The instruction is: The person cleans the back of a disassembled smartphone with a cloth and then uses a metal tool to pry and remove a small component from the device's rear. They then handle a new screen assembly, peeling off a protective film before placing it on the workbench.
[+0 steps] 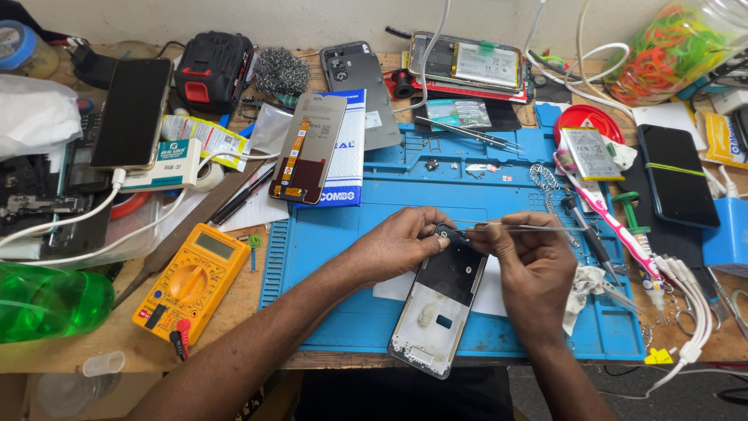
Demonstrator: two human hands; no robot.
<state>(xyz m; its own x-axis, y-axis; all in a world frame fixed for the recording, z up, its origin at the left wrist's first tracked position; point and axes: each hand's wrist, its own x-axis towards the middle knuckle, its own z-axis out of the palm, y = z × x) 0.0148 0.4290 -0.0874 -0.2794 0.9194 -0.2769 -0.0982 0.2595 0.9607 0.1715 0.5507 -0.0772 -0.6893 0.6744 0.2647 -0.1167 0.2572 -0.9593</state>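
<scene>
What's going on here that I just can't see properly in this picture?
- Head view: the opened phone frame's top end is covered by the left hand and right hand.
- Tweezers' tip: too small to tell what it touches.
- Green bottle: cut by the left edge.

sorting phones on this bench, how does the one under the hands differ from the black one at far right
The phone frame under the hands lies opened on the blue mat, its insides bare; the black phone sits whole on the right, dark screen up, a green band across it. The frame lies tilted, the black phone nearly upright. Both are slim rectangles.
</scene>
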